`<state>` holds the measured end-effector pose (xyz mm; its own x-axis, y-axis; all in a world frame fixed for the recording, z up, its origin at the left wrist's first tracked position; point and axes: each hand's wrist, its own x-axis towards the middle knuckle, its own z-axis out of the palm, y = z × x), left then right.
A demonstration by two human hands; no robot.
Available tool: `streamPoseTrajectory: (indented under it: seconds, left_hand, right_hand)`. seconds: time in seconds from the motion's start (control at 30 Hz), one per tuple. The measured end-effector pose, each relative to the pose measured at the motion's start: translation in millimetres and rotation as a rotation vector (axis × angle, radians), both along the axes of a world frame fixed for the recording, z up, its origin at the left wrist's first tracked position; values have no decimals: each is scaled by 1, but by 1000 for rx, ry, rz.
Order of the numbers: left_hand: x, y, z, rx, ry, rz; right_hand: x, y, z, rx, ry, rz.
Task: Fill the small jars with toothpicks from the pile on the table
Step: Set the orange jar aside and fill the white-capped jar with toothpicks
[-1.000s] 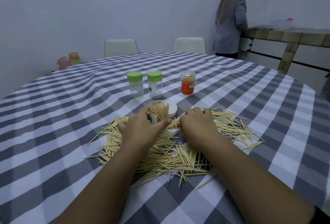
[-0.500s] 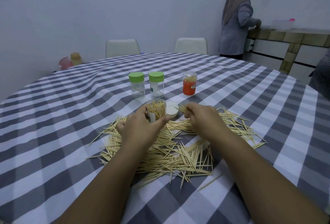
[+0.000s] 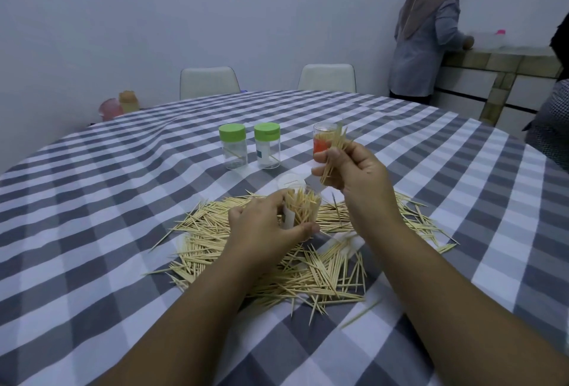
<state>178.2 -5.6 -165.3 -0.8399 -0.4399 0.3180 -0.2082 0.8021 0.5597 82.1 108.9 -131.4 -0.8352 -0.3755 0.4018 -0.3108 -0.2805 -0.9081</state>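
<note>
Left hand (image 3: 271, 228) fingers wrap open jar (image 3: 303, 208); right hand (image 3: 354, 176) pinches toothpick bunch (image 3: 334, 154), apparently above jar.

Both forearms are seen bare to the frame edge; no sleeves are worn. The left hand (image 3: 271, 228) and right hand (image 3: 357, 176) are left uncovered, fingers (image 3: 321, 158) unadorned.

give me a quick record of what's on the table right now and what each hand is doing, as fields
left hand: grips open jar, part full of toothpicks
right hand: pinches toothpick bundle, raised above the jar
pile: loose on checked tablecloth
green-lid jars: two, capped, upright, nearly empty
orange jar: behind the right hand
white lid: flat behind the open jar
</note>
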Motion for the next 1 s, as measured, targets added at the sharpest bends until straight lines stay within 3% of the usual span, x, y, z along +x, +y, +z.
streamPoseTrajectory:
  seconds: [0.23, 0.47, 0.6, 0.8, 1.0]
  left_hand:
    - [-3, -1, -2, -31, 9, -5]
    - [-3, -2, -2, -51, 32, 56]
    - [-2, -3, -1, -31, 42, 72]
    - [-2, -3, -1, -56, 36, 47]
    - [-2, -5, -1, -2, 60, 46]
  right_hand:
    - [5, -3, 1, -129, -75, 54]
    - [14, -6, -5, 183, -56, 134]
    - [17, -9, -8, 218, -122, 137]
    - [21, -12, -7, 289, -85, 128]
    - [22, -9, -12, 349, 138, 179]
